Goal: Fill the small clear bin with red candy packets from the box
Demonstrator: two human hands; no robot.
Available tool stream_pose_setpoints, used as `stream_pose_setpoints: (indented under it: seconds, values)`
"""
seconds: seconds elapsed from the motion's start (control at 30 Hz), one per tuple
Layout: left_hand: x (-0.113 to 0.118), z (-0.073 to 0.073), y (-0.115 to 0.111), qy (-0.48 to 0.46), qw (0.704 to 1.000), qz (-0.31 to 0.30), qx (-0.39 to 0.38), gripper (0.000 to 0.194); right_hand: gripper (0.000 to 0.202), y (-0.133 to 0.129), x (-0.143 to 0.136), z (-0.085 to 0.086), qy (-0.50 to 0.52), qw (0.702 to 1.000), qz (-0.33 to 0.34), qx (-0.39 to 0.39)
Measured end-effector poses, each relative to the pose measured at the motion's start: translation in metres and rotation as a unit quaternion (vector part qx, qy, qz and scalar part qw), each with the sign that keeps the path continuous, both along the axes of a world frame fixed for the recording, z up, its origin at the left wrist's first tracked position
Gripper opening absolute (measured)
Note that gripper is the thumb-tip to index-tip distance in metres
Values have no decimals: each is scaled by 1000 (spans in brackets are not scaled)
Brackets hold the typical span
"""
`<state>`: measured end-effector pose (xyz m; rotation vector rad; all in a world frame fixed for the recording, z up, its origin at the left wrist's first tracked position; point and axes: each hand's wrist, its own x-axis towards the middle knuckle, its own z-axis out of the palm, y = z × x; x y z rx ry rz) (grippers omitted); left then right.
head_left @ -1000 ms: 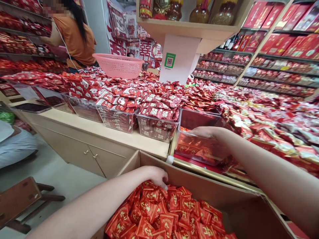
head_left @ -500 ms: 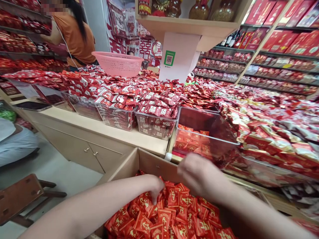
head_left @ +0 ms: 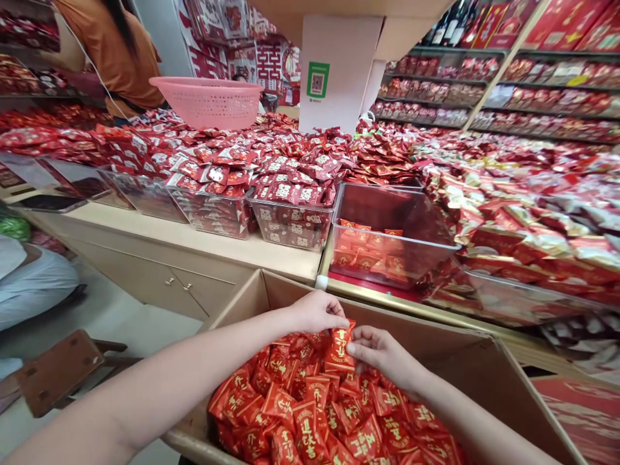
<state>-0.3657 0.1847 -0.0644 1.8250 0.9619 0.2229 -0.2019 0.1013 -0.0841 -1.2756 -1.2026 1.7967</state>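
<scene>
Between my two hands is one red wrapped candy [head_left: 340,349] with gold lettering, held up over a heap of like candies [head_left: 310,413]. My left hand [head_left: 320,312] pinches its top end between thumb and fingers. From the other side, my right hand [head_left: 380,352] has its thumb and fingertips on the candy's right edge. The heap lies in an open cardboard box [head_left: 440,328] below me. Just beyond the box stands a clear plastic bin [head_left: 392,250], with a low layer of red packets in it.
Several clear bins [head_left: 290,225] piled with red packets line the counter [head_left: 232,250]. Behind them sits a pink basket [head_left: 208,103]. A wooden stool [head_left: 61,371] and a seated person [head_left: 36,290] are at left. Another person [head_left: 113,55] stands by shelves.
My left hand has come up out of the heap with a candy. My right hand has moved down from near the clear bin to meet it. The view has tilted downward.
</scene>
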Motion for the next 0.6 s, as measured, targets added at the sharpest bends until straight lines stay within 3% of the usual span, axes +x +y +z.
stream_pose_setpoints:
  seconds: [0.13,0.3,0.5,0.6]
  values:
    - [3,8,-4,-78,993,47,-72,26,31,0,-3,10,18,998,-48,24]
    - [-1,11,-1,-129,980,21,-149,30,28,1,0,15,-1,998,-44,48]
    - [0,9,-1,-176,973,72,-128,27,36,-2,-10,17,35,998,-54,15]
    - [-1,14,1,-198,971,67,-116,28,32,0,-8,19,12,996,-75,43]
